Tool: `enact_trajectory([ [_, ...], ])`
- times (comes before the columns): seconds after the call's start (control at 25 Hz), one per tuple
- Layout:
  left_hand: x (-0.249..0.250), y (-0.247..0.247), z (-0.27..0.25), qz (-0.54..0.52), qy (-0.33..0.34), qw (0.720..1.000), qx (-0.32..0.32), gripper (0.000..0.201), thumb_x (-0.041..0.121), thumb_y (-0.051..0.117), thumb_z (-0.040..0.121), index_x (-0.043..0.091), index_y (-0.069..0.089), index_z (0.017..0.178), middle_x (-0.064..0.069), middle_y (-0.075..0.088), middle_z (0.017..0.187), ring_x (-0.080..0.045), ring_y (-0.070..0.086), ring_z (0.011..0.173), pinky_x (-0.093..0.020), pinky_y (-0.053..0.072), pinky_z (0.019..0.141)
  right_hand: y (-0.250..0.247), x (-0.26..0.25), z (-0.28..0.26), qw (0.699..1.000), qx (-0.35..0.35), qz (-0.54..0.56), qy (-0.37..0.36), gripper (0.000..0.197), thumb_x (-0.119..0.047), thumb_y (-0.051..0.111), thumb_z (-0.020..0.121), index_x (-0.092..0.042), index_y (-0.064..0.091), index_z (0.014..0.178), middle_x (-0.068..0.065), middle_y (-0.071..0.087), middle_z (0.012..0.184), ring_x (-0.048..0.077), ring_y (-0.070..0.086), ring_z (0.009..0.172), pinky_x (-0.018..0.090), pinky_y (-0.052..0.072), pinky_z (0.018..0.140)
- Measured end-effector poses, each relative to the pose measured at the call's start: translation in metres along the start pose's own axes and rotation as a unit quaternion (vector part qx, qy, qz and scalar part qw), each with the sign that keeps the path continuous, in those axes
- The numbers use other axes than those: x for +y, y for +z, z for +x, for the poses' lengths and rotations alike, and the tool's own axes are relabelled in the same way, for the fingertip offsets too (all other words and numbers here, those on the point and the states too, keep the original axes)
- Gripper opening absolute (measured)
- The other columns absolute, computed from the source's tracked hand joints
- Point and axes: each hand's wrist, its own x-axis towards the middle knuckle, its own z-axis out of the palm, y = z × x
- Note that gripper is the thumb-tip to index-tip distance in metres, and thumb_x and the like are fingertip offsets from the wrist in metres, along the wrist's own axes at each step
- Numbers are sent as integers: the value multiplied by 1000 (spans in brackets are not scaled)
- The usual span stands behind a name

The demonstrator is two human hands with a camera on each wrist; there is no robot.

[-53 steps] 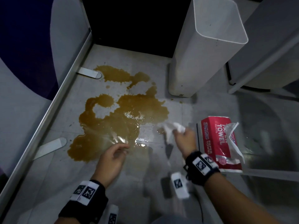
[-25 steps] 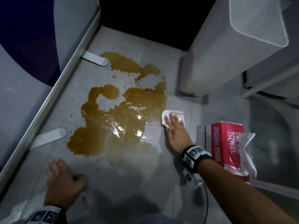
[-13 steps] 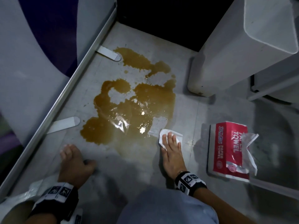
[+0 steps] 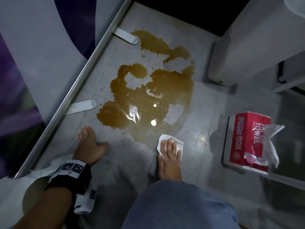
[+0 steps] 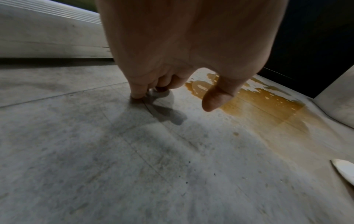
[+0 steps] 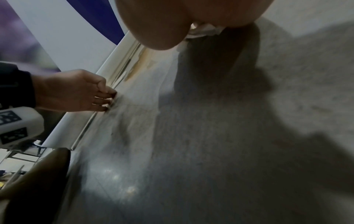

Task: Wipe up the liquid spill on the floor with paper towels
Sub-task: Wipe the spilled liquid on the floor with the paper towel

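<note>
A wide brown spill (image 4: 153,90) covers the grey tiled floor (image 4: 115,171) in the middle of the head view. At its near right edge lies a folded white paper towel (image 4: 165,139). My right hand (image 4: 170,147) presses flat on the towel with straight, spread fingers. My left hand (image 4: 94,139) is braced on dry floor left of the puddle and holds nothing. In the left wrist view its fingertips (image 5: 137,94) touch the tile, with the spill (image 5: 258,103) just beyond the thumb. The right wrist view shows a bit of towel (image 6: 203,30) under my palm.
A red pack of paper towels (image 4: 247,139) lies on the floor to the right, its plastic torn open. A tall white bin (image 4: 247,38) stands at the back right. A metal-edged wall panel (image 4: 74,90) with two floor brackets runs along the left. My knee (image 4: 178,204) fills the bottom.
My right hand has put the towel down and slid it toward me along the spill's right edge to its near edge. My left hand moved down onto the floor and stays planted.
</note>
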Motion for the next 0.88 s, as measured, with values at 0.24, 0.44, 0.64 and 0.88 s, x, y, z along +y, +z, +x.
enact_trajectory([
  [0.24, 1, 3, -1, 3, -1, 1000, 4, 102, 35, 55, 79, 5, -7, 155, -13, -14, 162, -28, -15, 149, -45, 5, 122, 12, -22, 0, 1000, -11, 1, -9, 65, -48, -2, 93, -31, -7, 156, -4, -28, 158, 12, -34, 143, 35, -22, 117],
  [0.44, -2, -1, -4, -4, -3, 1000, 0, 94, 29, 55, 87, 7, -6, 155, -10, -15, 163, -23, -16, 149, -40, 3, 123, 36, -68, 16, 995, -50, -31, -78, 61, -38, 11, 100, -27, 1, 159, -3, -17, 165, 18, -27, 148, 41, -19, 118],
  [0.64, -2, -1, -2, -3, 1, 1000, 2, 95, 30, 58, 88, 7, -5, 156, -9, -15, 163, -23, -16, 149, -38, 2, 123, 26, -94, 60, 987, -38, -68, -139, 59, -27, 26, 105, -23, 4, 159, 2, -7, 167, 20, -22, 148, 39, -23, 113],
  [0.88, 0, -5, -5, -5, 3, 1000, -6, 96, 30, 59, 90, 7, -7, 155, -9, -17, 162, -24, -18, 149, -37, 0, 122, 10, -133, 128, 981, -41, -103, -160, 58, -32, 24, 107, -21, 2, 159, 4, -11, 166, 25, -16, 151, 44, -15, 119],
])
